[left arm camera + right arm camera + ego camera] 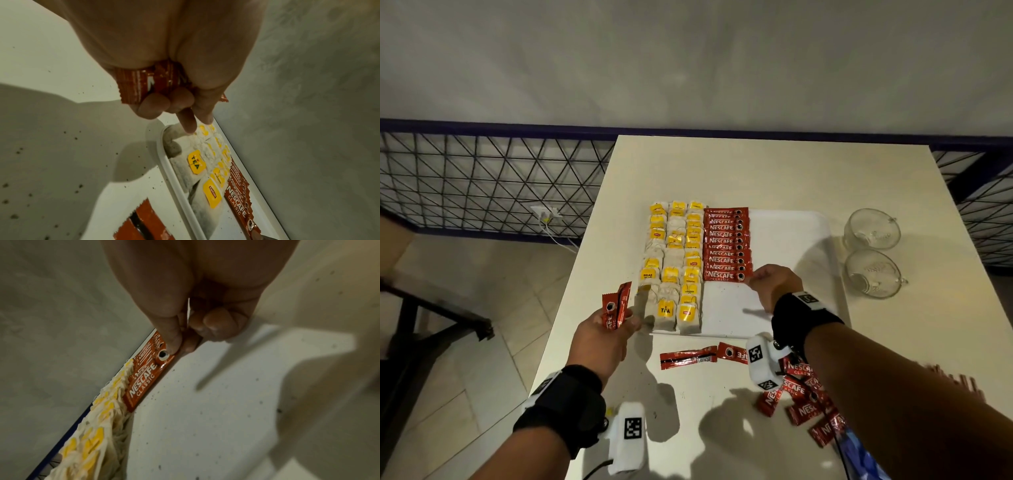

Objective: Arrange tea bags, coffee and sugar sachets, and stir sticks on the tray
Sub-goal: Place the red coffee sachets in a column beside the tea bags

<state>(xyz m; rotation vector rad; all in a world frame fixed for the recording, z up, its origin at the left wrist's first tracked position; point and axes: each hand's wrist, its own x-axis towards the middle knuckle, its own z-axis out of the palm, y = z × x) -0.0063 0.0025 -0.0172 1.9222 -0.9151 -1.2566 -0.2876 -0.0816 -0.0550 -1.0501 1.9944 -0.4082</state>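
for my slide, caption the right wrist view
Right hand pinches the nearest coffee sachet beside the tea bags on the tray.

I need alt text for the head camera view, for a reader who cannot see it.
A right hand presses the nearest red Nescafe coffee sachet in a column on a white plastic tray, beside rows of yellow-tagged tea bags. The left hand holds more red sachets; others lie loose on the cream table.

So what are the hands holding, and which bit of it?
The left hand grips a few red coffee sachets by their lower ends. The right hand pinches the right end of the nearest sachet in the row on the tray.
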